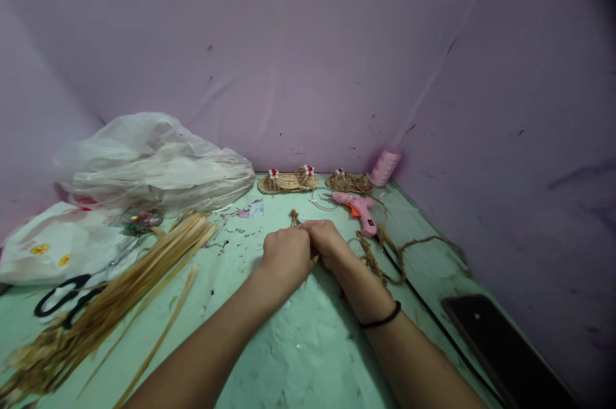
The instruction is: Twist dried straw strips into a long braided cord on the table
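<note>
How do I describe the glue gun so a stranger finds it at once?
Go to the far end of the green table. Just beyond the right hand lies the glue gun: pink like the spool behind it, but pistol-shaped with an orange trigger.

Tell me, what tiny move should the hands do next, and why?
Probably give the straw piece a small twist: the left hand and right hand both pinch it tight together, only its tip pokes out, and spare straw strips lie ready on the left.
</note>
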A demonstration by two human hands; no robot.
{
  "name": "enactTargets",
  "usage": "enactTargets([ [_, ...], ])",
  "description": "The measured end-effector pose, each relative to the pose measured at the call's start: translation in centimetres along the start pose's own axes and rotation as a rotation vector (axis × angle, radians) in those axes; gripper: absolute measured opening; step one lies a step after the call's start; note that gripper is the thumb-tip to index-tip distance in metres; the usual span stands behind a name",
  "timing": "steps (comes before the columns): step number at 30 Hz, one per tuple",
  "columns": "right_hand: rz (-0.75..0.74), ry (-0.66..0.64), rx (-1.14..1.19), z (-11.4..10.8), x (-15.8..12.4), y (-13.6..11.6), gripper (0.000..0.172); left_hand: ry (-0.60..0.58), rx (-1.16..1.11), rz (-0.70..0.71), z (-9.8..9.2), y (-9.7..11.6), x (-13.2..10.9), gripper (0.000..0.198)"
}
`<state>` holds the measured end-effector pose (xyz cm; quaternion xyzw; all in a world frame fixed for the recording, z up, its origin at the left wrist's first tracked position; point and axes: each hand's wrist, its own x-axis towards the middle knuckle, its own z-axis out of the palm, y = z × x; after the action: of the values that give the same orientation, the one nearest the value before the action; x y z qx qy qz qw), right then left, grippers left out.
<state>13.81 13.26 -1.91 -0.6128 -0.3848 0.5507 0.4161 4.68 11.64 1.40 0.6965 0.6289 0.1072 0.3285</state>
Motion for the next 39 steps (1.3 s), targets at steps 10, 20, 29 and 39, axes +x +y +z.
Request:
enactTargets([
  [10,-0.010,-0.117,0.080,-0.5,0.5,0.2,0.012,-0.046,-0.623,-0.245,-3.4,-2.7,3.3,0.015],
  [20,-0.131,-0.176,-0.184,-1.0,1.6,0.8,0.016,-0.255,-0.802,-0.309,-1.2,-3.6,4.9,0.015],
  [29,-0.427,0.125,-1.110,-1.2,-0.6,-1.5,0.019,-0.138,-0.564,-0.233,-0.8,-2.7,4.6,0.018],
  [39,-0.404,0.200,-1.111,1.1,-2.5,-1.6,0.021,-0.256,-0.740,-0.275,-0.8,-3.6,5.0,0.016],
])
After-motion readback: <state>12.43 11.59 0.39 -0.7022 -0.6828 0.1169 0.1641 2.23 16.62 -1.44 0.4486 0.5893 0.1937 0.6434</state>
